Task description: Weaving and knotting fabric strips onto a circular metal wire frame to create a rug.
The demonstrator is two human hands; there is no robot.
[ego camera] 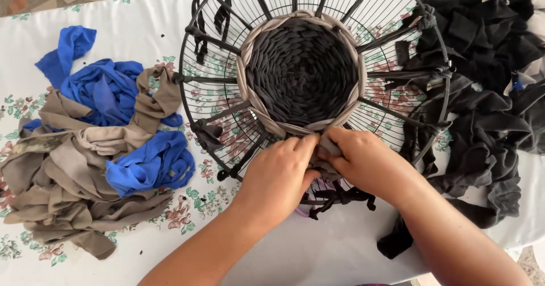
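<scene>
A round black wire frame (pixel 193 64) lies on the table with a woven centre of dark grey fabric strips (pixel 301 70) ringed by beige strips (pixel 245 79). Black fabric spokes run from the weave to the rim. At the near edge of the weave, my left hand (pixel 281 175) and my right hand (pixel 360 158) meet, both pinching a grey-beige fabric strip (pixel 328 148) against the weave. The strip's free end is hidden under my fingers.
A heap of beige and blue fabric strips (pixel 108 144) lies to the left. A pile of black and dark grey strips (pixel 488 93) lies to the right. A white floral tablecloth (pixel 198 206) covers the table; tiled floor shows at the top left.
</scene>
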